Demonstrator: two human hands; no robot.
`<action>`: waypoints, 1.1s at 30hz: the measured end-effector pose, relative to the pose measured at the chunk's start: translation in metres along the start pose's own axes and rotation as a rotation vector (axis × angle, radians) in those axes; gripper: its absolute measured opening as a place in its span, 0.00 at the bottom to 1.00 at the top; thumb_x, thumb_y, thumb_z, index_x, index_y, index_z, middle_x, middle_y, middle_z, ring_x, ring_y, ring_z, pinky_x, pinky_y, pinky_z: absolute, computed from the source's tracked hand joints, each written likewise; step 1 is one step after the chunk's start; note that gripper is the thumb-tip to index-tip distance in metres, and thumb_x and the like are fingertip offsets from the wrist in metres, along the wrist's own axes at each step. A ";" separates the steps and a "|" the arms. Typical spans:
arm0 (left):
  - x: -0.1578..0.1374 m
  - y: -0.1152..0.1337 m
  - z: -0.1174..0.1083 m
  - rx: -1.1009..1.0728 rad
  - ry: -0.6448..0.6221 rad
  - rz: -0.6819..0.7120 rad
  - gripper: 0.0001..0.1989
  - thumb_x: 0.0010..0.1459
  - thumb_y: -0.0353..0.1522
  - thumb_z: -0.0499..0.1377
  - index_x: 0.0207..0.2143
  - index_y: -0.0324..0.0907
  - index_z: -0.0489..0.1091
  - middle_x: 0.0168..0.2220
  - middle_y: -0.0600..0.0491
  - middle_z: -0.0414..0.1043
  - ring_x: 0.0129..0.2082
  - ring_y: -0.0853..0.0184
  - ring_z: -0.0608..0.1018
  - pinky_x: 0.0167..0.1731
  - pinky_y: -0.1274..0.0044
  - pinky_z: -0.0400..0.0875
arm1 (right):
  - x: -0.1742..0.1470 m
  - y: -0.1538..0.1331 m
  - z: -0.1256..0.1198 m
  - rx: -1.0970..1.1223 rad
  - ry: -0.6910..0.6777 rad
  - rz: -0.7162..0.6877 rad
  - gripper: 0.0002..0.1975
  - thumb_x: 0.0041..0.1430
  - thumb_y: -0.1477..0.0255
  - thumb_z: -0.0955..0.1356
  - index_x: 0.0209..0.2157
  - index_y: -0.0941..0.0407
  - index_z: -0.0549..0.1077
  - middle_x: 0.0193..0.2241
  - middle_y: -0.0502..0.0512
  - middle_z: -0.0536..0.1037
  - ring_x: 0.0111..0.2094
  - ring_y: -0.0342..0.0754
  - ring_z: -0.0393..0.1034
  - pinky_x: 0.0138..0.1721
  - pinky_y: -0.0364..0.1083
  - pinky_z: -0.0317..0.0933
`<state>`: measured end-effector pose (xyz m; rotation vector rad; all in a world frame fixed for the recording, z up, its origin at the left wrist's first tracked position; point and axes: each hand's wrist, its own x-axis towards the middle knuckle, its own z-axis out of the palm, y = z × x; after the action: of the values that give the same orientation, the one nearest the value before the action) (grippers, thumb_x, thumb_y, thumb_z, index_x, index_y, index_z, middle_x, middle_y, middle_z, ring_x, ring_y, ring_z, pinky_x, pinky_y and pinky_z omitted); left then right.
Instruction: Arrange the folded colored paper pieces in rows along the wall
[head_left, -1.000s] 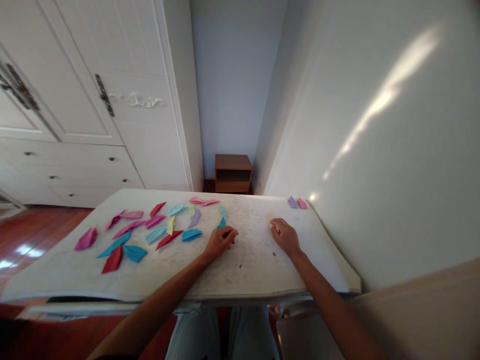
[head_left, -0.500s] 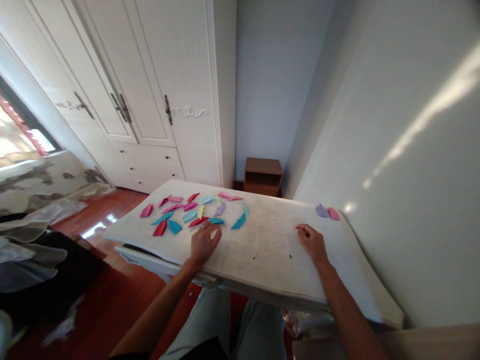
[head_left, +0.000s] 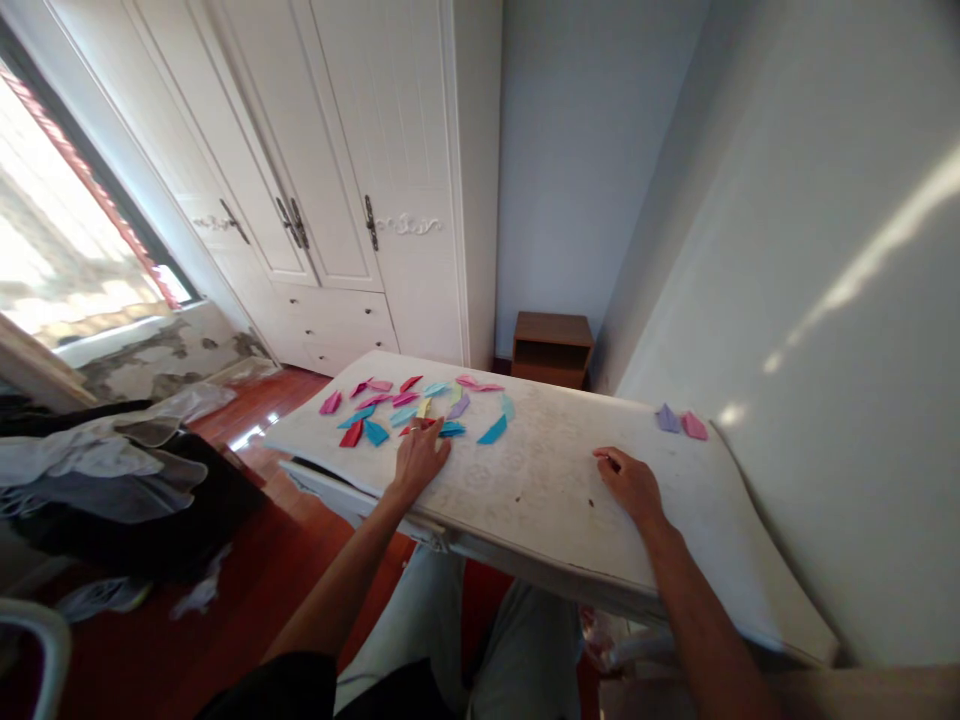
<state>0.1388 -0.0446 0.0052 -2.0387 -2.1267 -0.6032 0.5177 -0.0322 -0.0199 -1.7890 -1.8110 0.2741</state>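
Note:
My left hand (head_left: 421, 458) is over the front of the folded paper pieces, fingers stretched out and apart. Its fingertips reach a red folded paper (head_left: 420, 426), partly covered by the hand, and a blue folded paper (head_left: 452, 429) lies just right of them. Near the fingertips is a yellow folded paper (head_left: 424, 407). My right hand (head_left: 631, 484) rests on the bare right part of the white table (head_left: 555, 450), its fingers curled in and nothing visible in them. Beyond it lie a purple folded paper (head_left: 667, 418) and a pink folded paper (head_left: 694, 425).
Several more pink, red and blue pieces spread over the table's left side, with a blue piece (head_left: 493, 430) at their right edge. Behind stand a white wardrobe (head_left: 420, 290) and a brown nightstand (head_left: 553, 328). A wall (head_left: 825, 200) borders the right; clothes (head_left: 105, 460) are piled left.
The camera view has turned left. My left hand has reached slightly forward among the papers, and its fingers have straightened. My right hand stays in about the same place, still curled.

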 end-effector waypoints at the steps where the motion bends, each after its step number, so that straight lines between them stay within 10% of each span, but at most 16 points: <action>1: 0.000 0.000 0.000 0.006 -0.016 0.016 0.21 0.61 0.39 0.54 0.56 0.45 0.67 0.49 0.43 0.67 0.41 0.59 0.75 0.39 0.72 0.69 | -0.001 -0.001 0.000 -0.011 -0.007 -0.001 0.16 0.57 0.67 0.61 0.39 0.51 0.78 0.33 0.53 0.81 0.33 0.51 0.74 0.34 0.45 0.62; 9: -0.001 -0.003 0.004 -0.108 -0.010 0.061 0.12 0.63 0.35 0.53 0.36 0.43 0.76 0.42 0.46 0.69 0.37 0.62 0.75 0.39 0.72 0.67 | -0.003 -0.006 -0.002 -0.050 -0.053 0.011 0.16 0.59 0.67 0.61 0.41 0.52 0.78 0.38 0.54 0.82 0.39 0.53 0.75 0.37 0.46 0.62; 16: -0.005 -0.005 -0.002 -0.822 0.106 -0.067 0.04 0.57 0.33 0.60 0.31 0.43 0.73 0.40 0.48 0.71 0.43 0.61 0.74 0.47 0.70 0.65 | -0.004 -0.004 0.003 -0.056 -0.049 -0.049 0.15 0.60 0.67 0.61 0.40 0.50 0.78 0.38 0.52 0.81 0.39 0.51 0.75 0.37 0.45 0.63; 21: -0.005 -0.009 0.002 -1.125 0.125 -0.173 0.13 0.61 0.43 0.55 0.35 0.42 0.68 0.25 0.53 0.71 0.25 0.68 0.74 0.30 0.77 0.69 | -0.006 -0.001 0.004 -0.027 -0.045 -0.049 0.16 0.59 0.66 0.61 0.40 0.51 0.78 0.37 0.53 0.81 0.38 0.52 0.75 0.37 0.46 0.64; 25: -0.006 -0.006 0.004 -1.398 0.067 -0.248 0.20 0.62 0.49 0.50 0.35 0.40 0.65 0.27 0.51 0.75 0.16 0.74 0.71 0.19 0.80 0.66 | -0.006 0.001 0.006 -0.036 -0.033 -0.044 0.16 0.59 0.65 0.60 0.40 0.52 0.78 0.38 0.54 0.81 0.37 0.52 0.75 0.37 0.47 0.64; 33: -0.010 0.011 -0.020 -2.293 -0.352 -0.666 0.14 0.67 0.29 0.45 0.37 0.36 0.69 0.36 0.45 0.79 0.17 0.78 0.72 0.16 0.87 0.68 | -0.008 -0.009 0.010 -0.066 0.004 0.042 0.16 0.59 0.65 0.61 0.39 0.51 0.78 0.36 0.53 0.82 0.37 0.51 0.75 0.36 0.46 0.63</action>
<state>0.1465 -0.0619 0.0220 -1.0060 -1.7750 -4.3025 0.5046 -0.0386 -0.0253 -1.8728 -1.8003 0.2291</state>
